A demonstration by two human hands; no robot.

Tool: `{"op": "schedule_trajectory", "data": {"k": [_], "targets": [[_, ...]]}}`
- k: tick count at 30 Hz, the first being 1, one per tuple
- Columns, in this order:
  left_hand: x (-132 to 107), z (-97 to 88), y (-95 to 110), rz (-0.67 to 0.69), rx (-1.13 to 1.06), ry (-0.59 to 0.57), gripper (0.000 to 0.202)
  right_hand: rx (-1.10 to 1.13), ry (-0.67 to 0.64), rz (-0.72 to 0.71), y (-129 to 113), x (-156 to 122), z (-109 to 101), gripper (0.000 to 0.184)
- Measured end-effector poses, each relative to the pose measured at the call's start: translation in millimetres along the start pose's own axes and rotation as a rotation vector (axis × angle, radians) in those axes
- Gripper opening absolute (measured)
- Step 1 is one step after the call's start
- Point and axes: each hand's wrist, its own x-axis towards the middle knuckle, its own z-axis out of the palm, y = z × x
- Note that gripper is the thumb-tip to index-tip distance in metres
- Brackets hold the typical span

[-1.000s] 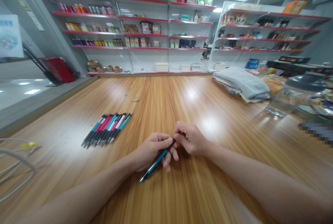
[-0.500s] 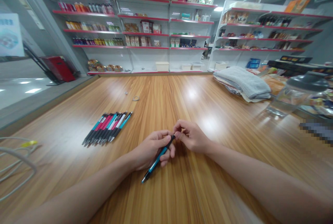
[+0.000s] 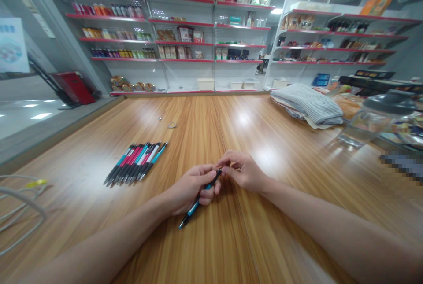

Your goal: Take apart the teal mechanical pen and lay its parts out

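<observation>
My left hand is closed around a blue pen with a black grip. The pen slants, its clip end low toward me and its tip end up at my right hand. The thumb and fingers of my right hand are pinched at that tip; what lies between them is too small to make out. To the left, several pens in blue, pink, white and black lie side by side on the wooden table.
A small ring and a tiny shiny piece lie farther back. Folded striped cloth and a clear bottle stand at the right. Pale cables loop at the left edge. Stocked shelves stand beyond the table.
The fingers of my left hand have curled more around the pen. My right fingers have shifted slightly left at the pen's tip.
</observation>
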Motion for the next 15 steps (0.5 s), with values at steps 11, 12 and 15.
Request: {"op": "schedule_trajectory", "data": {"k": [11, 12, 15], "targets": [[1.8, 1.1, 1.4, -0.006, 0.058, 0.078, 0.019, -0.013, 0.009, 0.001, -3.6, 1.0, -1.6, 0.013], [1.6, 1.0, 1.8, -0.005, 0.055, 0.079, 0.018, -0.017, 0.013, 0.005, -3.4, 1.1, -1.2, 0.013], [1.2, -0.1, 2.8, 0.002, 0.037, 0.082, 0.017, -0.07, 0.062, 0.029, 0.1, 2.0, 0.0, 0.013]]}}
